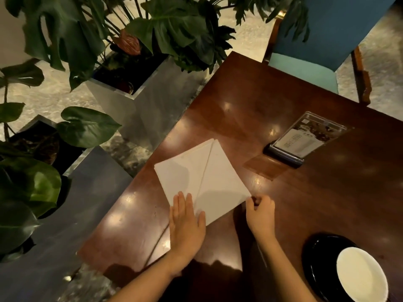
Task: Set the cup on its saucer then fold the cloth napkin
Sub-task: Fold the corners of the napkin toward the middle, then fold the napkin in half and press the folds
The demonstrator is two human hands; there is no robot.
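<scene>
Dark wood table [239, 101], planted corner, one chair.
Clear acrylic menu stand [305, 138] lies tilted on the far right of the table, a brown square mat [265, 167] just beside its base. Blue chair [322, 35] with a teal seat at the far edge. Two grey metal planters [135, 105] [87, 192] with monstera leaves [174, 29] stand on the speckled floor [250, 33] to the left.

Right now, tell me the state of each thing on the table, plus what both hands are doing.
Napkin, flat on the table, partly folded, diagonal fold showing.
Left hand, flat, fingers straight, pressing the napkin's near corner.
Right hand, pinching the napkin's right corner.
Cup, upright on the saucer, looks empty.
Saucer, on the table, under the cup.
Menu stand, standing upright, untouched.
</scene>
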